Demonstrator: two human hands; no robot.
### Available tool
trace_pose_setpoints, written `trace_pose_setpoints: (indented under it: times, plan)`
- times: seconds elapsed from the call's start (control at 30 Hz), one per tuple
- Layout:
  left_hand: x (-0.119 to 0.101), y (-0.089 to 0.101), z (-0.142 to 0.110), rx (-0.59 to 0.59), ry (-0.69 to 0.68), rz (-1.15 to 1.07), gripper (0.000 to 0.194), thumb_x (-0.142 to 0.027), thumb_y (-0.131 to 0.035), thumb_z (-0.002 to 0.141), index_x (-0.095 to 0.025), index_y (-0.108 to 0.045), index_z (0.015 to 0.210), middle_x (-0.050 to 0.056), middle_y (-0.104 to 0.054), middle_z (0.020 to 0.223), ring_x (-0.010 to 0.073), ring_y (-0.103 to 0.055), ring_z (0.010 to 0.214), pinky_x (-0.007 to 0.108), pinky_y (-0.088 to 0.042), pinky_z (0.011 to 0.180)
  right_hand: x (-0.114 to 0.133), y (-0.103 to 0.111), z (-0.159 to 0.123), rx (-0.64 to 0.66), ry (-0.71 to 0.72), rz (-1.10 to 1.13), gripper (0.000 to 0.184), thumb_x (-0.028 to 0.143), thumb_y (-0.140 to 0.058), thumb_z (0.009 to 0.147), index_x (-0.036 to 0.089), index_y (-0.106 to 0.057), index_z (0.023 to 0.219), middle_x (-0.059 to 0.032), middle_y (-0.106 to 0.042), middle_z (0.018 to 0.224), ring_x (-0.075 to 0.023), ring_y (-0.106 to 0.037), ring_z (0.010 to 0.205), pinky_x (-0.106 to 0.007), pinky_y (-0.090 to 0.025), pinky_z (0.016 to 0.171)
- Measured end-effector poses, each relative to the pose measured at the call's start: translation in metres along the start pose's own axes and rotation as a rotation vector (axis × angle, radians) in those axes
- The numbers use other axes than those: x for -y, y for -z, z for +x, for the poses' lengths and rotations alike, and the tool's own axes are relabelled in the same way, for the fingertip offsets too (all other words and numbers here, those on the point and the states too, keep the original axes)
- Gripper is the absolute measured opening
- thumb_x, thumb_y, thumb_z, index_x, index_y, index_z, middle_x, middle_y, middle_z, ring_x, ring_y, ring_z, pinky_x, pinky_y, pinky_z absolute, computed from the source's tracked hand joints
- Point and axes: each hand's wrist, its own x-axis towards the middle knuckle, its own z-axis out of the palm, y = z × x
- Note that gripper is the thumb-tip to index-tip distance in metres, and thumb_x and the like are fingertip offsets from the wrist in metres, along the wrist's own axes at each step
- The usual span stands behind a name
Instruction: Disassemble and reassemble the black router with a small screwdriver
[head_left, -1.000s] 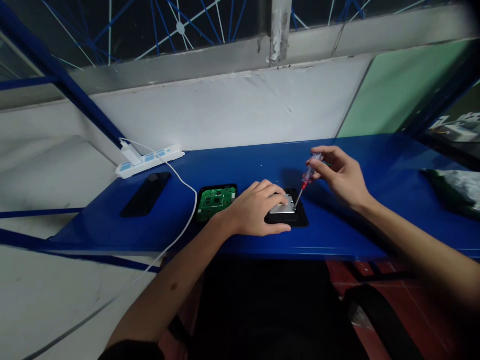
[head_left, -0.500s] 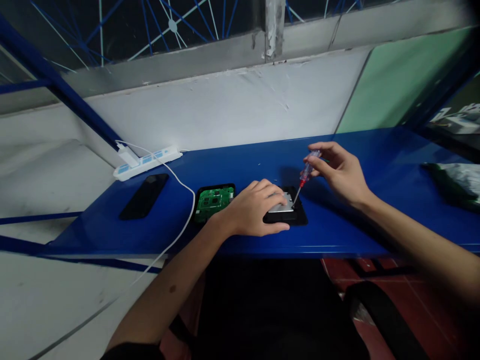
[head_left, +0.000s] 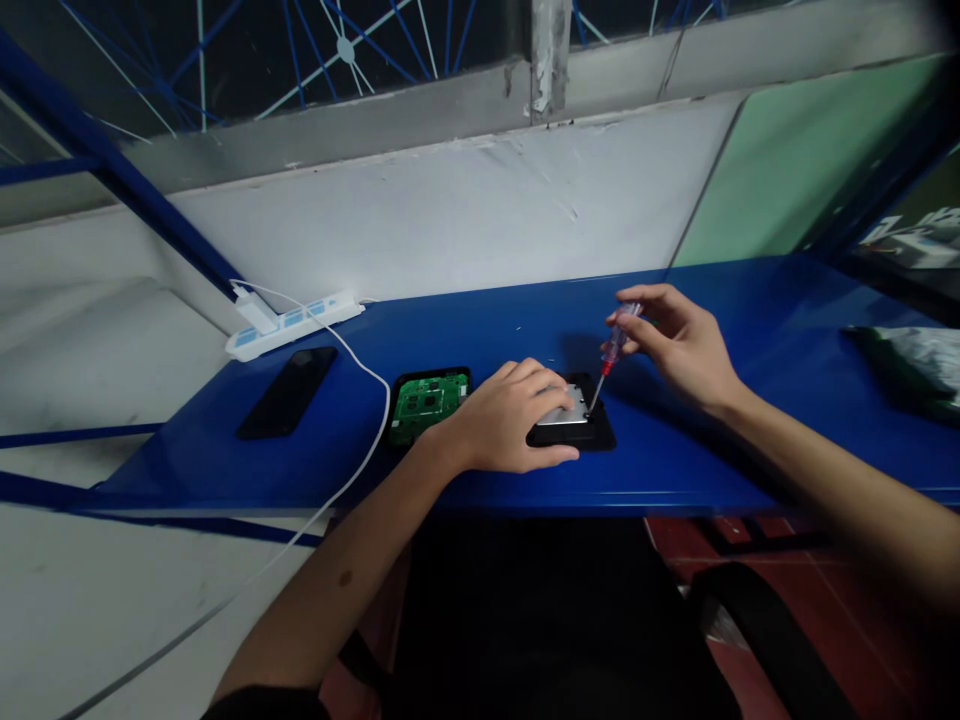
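My right hand [head_left: 679, 345] is closed around the clear handle of a screwdriver [head_left: 611, 347] with a red collar. The screwdriver leans, and its tip points down at the right edge of a silver metal unit [head_left: 568, 408]. Whether the tip sits in a screw is too small to tell. That unit lies in a black plastic tray or cover [head_left: 602, 434]. My left hand [head_left: 517, 415] rests over its left part, fingers lying on the metal and thumb apart along the front. Just left of this hand, a green circuit board [head_left: 427, 400] sits in a black casing [head_left: 395, 432].
All this lies on a blue table [head_left: 480, 330]. A black phone [head_left: 289, 392] and a white power strip [head_left: 300, 325] with a plugged-in adapter are on the left. A white cable [head_left: 375, 450] runs over the front edge. A plastic bag [head_left: 919, 365] lies far right.
The screwdriver's tip has shifted very slightly to the right, and its shaft stands at a slightly different angle. My left hand has stayed in place.
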Motion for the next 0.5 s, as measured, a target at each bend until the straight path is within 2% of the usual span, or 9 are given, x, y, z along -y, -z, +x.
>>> trace_pose_setpoints:
  times: [0.5]
  plan:
    - [-0.0014,-0.0006,-0.0002,0.016,-0.032,0.013,0.044,-0.055,-0.064,0.090,-0.026,-0.066,0.124,0.009,-0.061,0.128,0.0287,-0.051,0.118,0.046,-0.041,0.103,-0.0003,0.0005,-0.0009,0.018,-0.001,-0.007,0.029,0.037,-0.077,0.078,0.026,-0.067,0.103,-0.0017,-0.069,0.089,-0.0137,-0.066,0.074,-0.025,-0.058,0.062]
